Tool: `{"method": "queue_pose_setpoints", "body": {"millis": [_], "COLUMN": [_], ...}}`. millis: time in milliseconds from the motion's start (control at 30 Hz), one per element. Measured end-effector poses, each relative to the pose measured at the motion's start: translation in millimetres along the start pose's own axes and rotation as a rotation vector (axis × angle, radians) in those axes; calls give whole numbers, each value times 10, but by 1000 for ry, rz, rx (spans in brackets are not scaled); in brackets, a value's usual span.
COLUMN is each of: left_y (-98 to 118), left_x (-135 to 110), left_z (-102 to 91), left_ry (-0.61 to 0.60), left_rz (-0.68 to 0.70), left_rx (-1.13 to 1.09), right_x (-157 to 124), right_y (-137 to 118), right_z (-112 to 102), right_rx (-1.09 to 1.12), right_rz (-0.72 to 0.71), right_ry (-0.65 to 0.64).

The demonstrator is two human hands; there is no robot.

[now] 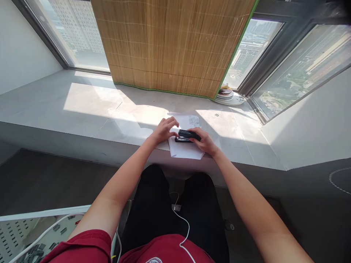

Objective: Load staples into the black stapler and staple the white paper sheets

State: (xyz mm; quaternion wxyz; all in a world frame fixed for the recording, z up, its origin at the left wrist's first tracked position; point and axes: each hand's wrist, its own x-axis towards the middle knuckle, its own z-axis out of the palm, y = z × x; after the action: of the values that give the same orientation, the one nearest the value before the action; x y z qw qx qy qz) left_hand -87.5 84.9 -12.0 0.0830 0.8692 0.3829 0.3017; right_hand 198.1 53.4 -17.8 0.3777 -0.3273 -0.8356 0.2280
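Note:
A black stapler point(186, 135) is held level over white sheets of paper point(186, 150) on the window ledge. My right hand point(204, 140) wraps around its right end, with the fingers on top. Light metal shows between the stapler's upper and lower arms at the left end. Just left of that end is my left hand point(164, 130), its thumb and fingers curved and apart; I cannot tell whether the thumb tip touches the stapler. A printed block point(193, 120) shows on the paper behind the stapler.
The pale ledge point(109, 113) runs beneath the windows. A bamboo blind point(170, 47) hangs at its back. Stacked plates point(226, 95) stand at the back right, and a small grey piece point(216, 115) lies nearer. At lower left is a white perforated container point(19, 233); a white cable point(186, 223) crosses my lap.

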Motion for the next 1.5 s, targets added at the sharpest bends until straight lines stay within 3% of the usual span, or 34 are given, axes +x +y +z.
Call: {"method": "queue_pose_setpoints", "body": {"millis": [167, 233, 333, 433, 533, 633, 833, 1000, 1133, 1300, 1500], "left_y": [17, 11, -4, -16, -28, -45, -26, 85, 151, 192, 259], "left_x": [2, -7, -11, -1, 5, 0, 188, 586, 731, 728, 733], "left_z": [-25, -31, -26, -6, 15, 29, 188, 547, 762, 840, 794], "left_ry": [42, 96, 152, 151, 138, 140, 105, -92, -179, -163, -142], "left_rz": [-21, -72, -145, -161, -153, -144, -151, -157, -240, -241, -160], "left_rx": [19, 18, 51, 94, 122, 143, 136, 67, 89, 52, 26], "right_x": [-5, -21, -57, -123, -204, -243, -191, -173, -172, -160, -142], "right_y": [-8, 30, 195, 473, 745, 891, 805, 723, 728, 704, 599], "right_z": [18, 13, -92, -351, -626, -735, -606, -603, -616, -596, -571], "right_rx": [-9, -17, -99, -256, -306, -297, -437, -452, -440, -421, -473], "right_rz": [-26, 29, 178, 276, 330, 338, 286, 203, 166, 160, 142], "right_ry": [47, 194, 513, 632, 573, 515, 383, 341, 327, 293, 252]}}
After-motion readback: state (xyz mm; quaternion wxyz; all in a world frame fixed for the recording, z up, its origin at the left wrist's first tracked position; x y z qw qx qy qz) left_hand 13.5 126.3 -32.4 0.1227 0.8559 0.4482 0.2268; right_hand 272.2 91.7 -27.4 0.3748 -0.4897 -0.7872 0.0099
